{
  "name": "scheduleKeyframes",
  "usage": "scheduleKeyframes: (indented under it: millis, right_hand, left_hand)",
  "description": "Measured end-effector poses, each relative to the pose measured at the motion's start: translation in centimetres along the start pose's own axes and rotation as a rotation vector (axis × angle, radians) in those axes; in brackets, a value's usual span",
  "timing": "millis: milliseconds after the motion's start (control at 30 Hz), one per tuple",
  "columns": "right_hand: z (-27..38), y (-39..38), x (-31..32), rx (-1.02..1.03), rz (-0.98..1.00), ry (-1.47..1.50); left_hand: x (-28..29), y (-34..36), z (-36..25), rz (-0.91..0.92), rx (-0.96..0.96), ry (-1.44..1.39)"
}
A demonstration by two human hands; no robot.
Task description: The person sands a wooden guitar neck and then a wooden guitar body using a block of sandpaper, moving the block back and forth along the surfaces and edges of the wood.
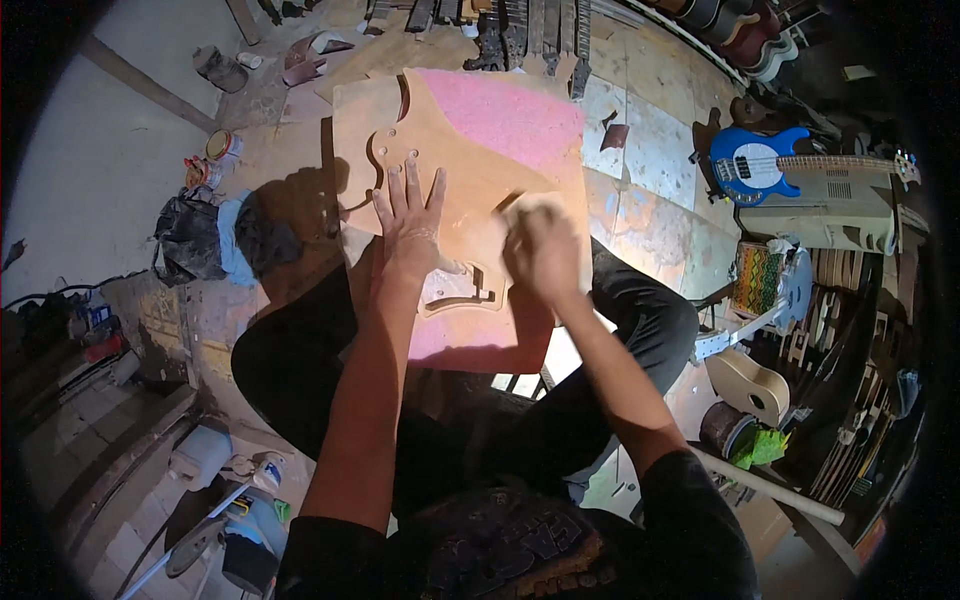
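Note:
An unfinished wooden guitar body (470, 170) lies flat on a board (545, 110) with a pink surface, across my lap. It has small round holes near its upper left edge and a routed cavity at its lower side. My left hand (410, 225) rests flat on the wood, fingers spread, left of the cavity. My right hand (545, 250) is blurred by motion and curled over a pale sanding block (528, 204), on the right part of the body. The block's underside is hidden.
A blue electric bass (760, 165) stands at the right, above an acoustic guitar body (750, 385) and stacked wooden parts. Guitar necks (545, 35) lie at the far side. Scraps of sandpaper (614, 135) are on the tiled floor. Black and blue cloths (235, 235) lie left.

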State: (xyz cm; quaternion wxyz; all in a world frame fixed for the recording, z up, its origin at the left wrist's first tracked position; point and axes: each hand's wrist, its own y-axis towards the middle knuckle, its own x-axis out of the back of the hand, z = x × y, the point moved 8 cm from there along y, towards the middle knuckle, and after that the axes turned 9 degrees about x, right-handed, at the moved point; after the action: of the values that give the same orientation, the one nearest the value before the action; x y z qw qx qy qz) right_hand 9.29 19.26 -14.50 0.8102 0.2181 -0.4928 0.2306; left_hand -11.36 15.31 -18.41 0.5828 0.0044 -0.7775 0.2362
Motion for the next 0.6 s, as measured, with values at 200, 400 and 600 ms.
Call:
scheduleKeyframes:
  millis: [200, 400, 600]
  right_hand:
    - [3.5, -2.5, -1.8, -0.003, -0.059, -0.11]
    - [-2.6, -0.5, 0.5, -0.145, -0.01, -0.063]
    - [6.8, -3.1, -1.1, 0.031, 0.053, 0.015]
  left_hand:
    - [0.1, 0.2, -0.7, -0.008, 0.022, 0.036]
    - [0.6, -0.2, -0.9, 0.01, -0.004, -0.017]
    - [0.5, -0.1, -0.6, -0.006, 0.024, 0.052]
